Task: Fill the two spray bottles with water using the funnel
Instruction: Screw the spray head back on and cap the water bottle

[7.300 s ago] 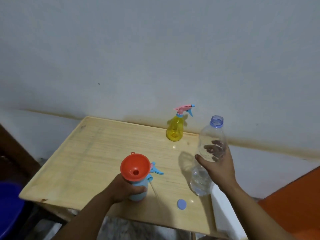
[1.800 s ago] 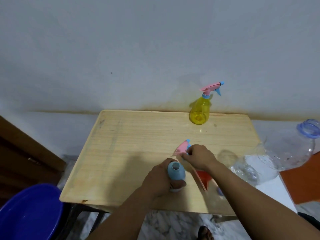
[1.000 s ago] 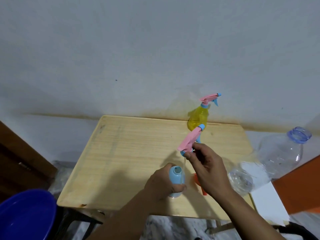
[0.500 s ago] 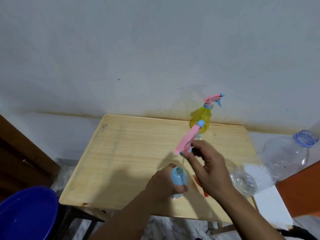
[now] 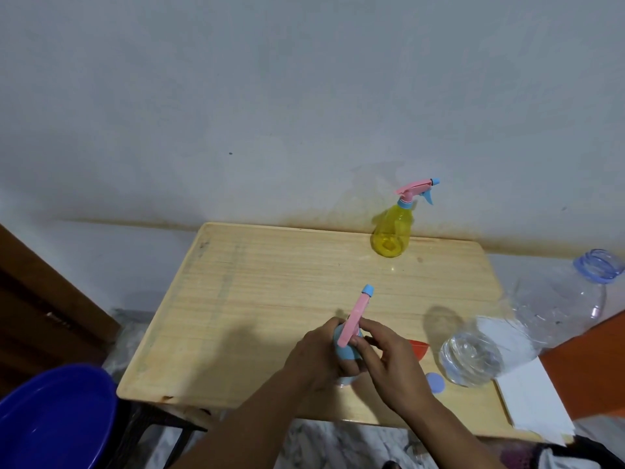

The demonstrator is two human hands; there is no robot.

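My left hand [image 5: 319,362] grips the light blue spray bottle [image 5: 345,350], which stands near the front edge of the wooden table [image 5: 253,299]. My right hand [image 5: 389,363] pinches the base of the pink spray head [image 5: 356,316] and holds it on the bottle's neck. The orange funnel [image 5: 418,348] lies on the table just right of my hands, partly hidden. A yellow spray bottle [image 5: 392,233] with its pink head on stands at the back by the wall. A large clear water bottle [image 5: 527,319], uncapped, stands at the table's right edge.
A small blue cap [image 5: 436,383] lies on the table near the water bottle. A dark blue basin [image 5: 50,418] sits on the floor at the lower left. White paper [image 5: 531,401] covers the right front corner. An orange surface [image 5: 592,360] is at the far right.
My right hand has lowered the pink spray head from above the table onto the blue bottle's neck. My left hand has kept its grip on the bottle.
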